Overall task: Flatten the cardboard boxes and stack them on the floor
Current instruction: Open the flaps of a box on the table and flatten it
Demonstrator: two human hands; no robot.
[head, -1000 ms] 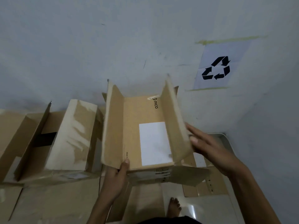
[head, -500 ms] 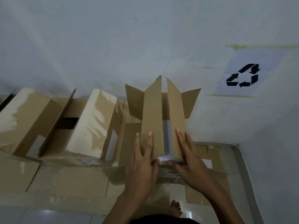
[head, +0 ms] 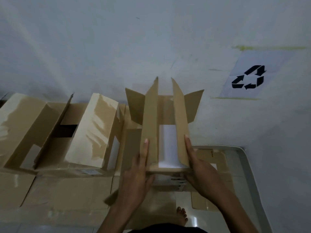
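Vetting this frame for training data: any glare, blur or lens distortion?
Head view: dim, bluish light; pale sheen on the taped box; small bright reflections on the floor; the loose flap beside the left hand looks motion-smeared; held box reasonably sharp; wide-angle lens bows edges near the corners.

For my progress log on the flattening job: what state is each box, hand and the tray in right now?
Held box: not flattened; both long flaps upright, end flaps splayed outward.
Left hand: straight fingers pressed flat against the left flap.
Right hand: straight fingers pressed flat against the right flap.
Boxes on the left: unflattened, open, flaps raised.
Cardboard: flattened, lying in the tray.
White tray: on the floor.
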